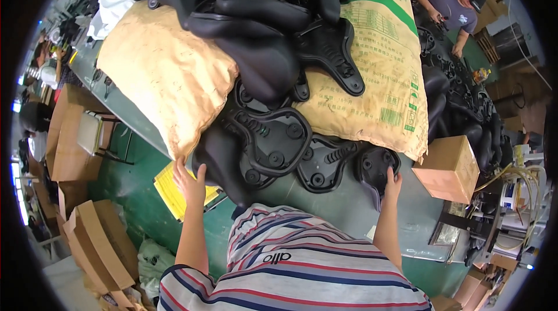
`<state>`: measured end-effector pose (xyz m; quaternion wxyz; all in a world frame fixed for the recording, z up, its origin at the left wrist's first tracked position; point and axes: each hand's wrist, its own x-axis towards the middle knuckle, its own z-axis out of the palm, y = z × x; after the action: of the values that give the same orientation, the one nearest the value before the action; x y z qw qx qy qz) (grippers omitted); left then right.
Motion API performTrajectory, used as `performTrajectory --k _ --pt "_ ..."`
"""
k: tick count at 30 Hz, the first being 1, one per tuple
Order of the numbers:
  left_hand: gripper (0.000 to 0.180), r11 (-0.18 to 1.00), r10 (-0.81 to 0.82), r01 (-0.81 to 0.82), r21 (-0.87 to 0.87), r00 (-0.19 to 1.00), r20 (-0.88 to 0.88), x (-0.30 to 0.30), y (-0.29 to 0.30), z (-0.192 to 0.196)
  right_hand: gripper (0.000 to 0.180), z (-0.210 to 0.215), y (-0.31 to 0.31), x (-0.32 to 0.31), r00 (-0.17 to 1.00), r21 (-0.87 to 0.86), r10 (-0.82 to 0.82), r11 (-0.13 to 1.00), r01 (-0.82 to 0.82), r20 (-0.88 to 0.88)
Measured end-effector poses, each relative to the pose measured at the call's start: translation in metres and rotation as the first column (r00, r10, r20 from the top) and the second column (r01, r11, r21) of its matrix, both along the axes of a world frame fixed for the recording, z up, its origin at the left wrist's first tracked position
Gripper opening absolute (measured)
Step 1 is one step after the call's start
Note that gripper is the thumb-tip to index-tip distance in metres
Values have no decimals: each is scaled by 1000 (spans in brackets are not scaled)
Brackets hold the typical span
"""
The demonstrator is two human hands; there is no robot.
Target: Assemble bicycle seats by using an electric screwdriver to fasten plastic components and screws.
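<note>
Black bicycle saddles [256, 70] lie heaped over the table and sacks. My left hand [190, 186] has its thumb and fingers apart, beside the lower corner of a tan sack [168, 67] and left of a smooth black saddle cover [218, 157]. Whether it touches either one I cannot tell. At the right, my right hand [393, 186] has its fingers on the edge of an upturned saddle [372, 166], whose grey underside shows. Between my hands lie more upturned saddles [276, 142], their ribbed undersides showing.
A printed sack [372, 67] lies under the heap on the green table [325, 209]. A cardboard box [447, 169] stands right. Far right, a person in a cap [450, 6] handles black parts. Below left are a yellow crate [174, 192] and open cartons [99, 244].
</note>
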<state>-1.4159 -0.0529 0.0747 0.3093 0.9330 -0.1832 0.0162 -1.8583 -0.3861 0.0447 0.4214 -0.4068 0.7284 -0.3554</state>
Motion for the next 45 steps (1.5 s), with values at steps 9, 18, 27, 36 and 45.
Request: performTrajectory --k 9,18,27,36,45 --pt "81 488 50 -801 -348 423 -905 -57 -26 3 57 0 50 -45 968 158 124 974 -160 219" --pt "55 544 -412 -785 -298 59 -909 -81 -49 11 51 226 -36 189 550 -380 425 903 -201 719" --pt "78 524 -643 -670 -525 94 -760 -65 -17 -14 45 83 66 226 598 112 725 600 -792 343" --pt "72 546 -664 -651 -528 48 -746 -86 -28 -24 64 21 108 237 743 -94 557 819 -566 372" --pt "46 668 -601 -230 -708 395 -695 -127 -24 -10 76 69 134 207 535 -8 179 952 -306 826"
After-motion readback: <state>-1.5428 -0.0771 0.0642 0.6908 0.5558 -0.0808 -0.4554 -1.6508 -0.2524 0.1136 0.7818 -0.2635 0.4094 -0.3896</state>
